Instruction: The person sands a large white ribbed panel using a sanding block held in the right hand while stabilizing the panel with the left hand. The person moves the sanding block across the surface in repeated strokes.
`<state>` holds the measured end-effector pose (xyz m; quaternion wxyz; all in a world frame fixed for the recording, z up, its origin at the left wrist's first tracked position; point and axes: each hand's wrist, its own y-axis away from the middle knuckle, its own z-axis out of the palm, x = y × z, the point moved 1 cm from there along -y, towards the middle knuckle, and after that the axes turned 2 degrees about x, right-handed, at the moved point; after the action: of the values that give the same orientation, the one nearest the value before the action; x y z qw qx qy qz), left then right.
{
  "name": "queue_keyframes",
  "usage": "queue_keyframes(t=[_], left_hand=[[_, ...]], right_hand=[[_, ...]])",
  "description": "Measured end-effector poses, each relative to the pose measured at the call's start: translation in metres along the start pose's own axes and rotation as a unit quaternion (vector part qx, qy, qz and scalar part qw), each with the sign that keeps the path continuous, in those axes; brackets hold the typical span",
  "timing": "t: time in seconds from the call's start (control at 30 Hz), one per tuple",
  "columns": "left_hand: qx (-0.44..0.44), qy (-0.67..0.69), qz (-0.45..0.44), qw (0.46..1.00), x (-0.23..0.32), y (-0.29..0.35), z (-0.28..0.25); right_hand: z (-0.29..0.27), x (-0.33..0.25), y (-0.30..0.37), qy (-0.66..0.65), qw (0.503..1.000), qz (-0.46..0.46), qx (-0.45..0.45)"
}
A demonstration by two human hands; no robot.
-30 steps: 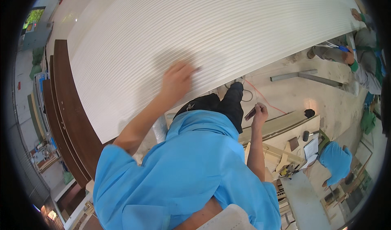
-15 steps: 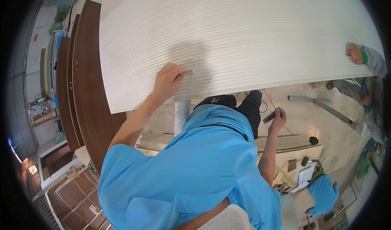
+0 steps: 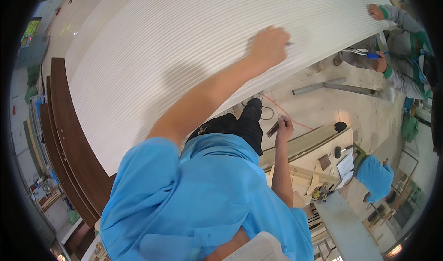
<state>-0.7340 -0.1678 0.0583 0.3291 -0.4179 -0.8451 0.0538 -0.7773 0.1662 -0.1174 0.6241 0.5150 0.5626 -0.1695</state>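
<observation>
A large white panel with fine parallel ridges lies in front of me. My left hand reaches across it, fingers closed over the ridged face. A small thin dark tip pokes out past those fingers; the rest of it is hidden in the grip. Low at my right side, beyond the panel's near edge, my right hand pinches a small flat dark brown piece. Its exact kind does not show.
At the panel's far right, a co-worker in grey sleeves rests one hand on it and holds a blue-handled tool. Dark brown boards stand at left. Metal bars and a red cord lie on the floor. Another person bends behind.
My left hand has swept right and farther over the panel, still closed. My right hand keeps its brown piece. The whole view has turned, and the co-worker's tool shows more.
</observation>
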Motion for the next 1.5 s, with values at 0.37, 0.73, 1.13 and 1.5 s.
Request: queue_keyframes(t=[0.37,0.73,1.13,1.5], left_hand=[[0.064,-0.035,0.048,0.996,-0.051,0.081,-0.046],[0.015,-0.123,-0.045,0.991,-0.079,0.278,-0.207],[-0.008,0.015,-0.089,0.996,-0.054,0.164,-0.145],[-0.059,-0.072,-0.011,0.996,-0.055,0.178,-0.133]], right_hand=[[-0.037,0.020,0.019,0.021,0.997,0.027,0.068],[0.008,0.046,-0.004,0.014,1.000,-0.004,-0.025],[-0.013,0.001,0.009,0.013,0.998,0.051,0.027],[0.002,0.008,0.006,-0.027,0.998,0.023,-0.043]])
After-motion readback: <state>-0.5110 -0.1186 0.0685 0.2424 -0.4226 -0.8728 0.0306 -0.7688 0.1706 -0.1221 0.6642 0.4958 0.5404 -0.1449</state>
